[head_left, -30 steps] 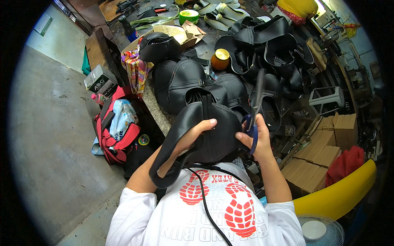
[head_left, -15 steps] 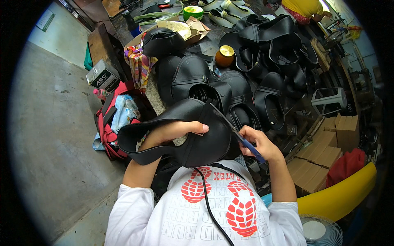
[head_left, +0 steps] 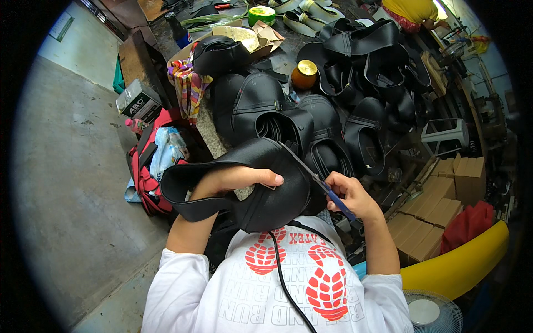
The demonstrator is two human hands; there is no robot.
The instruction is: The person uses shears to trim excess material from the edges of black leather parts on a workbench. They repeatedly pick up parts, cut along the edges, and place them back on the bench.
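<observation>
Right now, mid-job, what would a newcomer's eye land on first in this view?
First, the shiny black piece at the centre, held in the left hand, with the blue-handled scissors in the right hand beside its upper right edge. Next, the heap of black pieces beyond, to the upper right. For colour, the curved yellow object at lower right and the gold-lidded amber jar above centre stand out.
</observation>
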